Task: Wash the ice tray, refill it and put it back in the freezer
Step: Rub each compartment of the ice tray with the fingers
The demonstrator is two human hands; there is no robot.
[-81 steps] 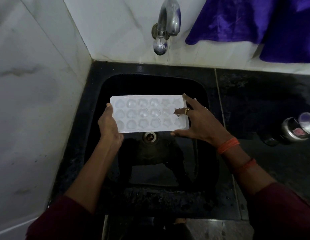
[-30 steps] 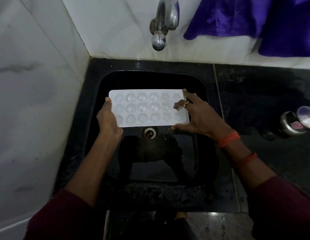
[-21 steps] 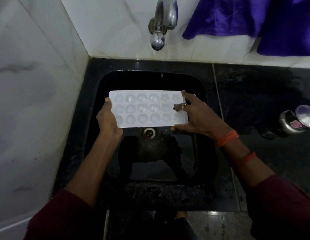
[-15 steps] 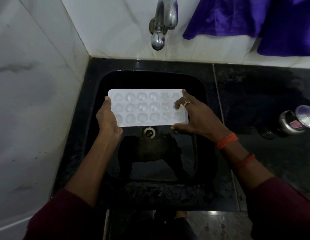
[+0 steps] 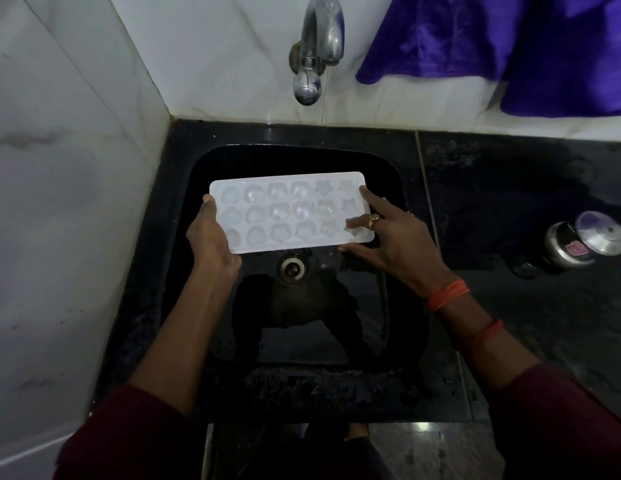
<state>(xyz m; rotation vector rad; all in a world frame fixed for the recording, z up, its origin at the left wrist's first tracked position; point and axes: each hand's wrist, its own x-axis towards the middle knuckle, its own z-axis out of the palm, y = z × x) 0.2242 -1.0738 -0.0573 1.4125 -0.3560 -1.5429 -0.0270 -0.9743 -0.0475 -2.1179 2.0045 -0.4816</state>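
Left hand gripping ice tray end, right hand splayed, pinching opposite end

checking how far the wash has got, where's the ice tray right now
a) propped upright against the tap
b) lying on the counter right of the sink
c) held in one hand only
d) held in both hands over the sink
D: the left hand holds the left end of the ice tray and the right hand holds its right end, above the sink, with the drain showing just below it.
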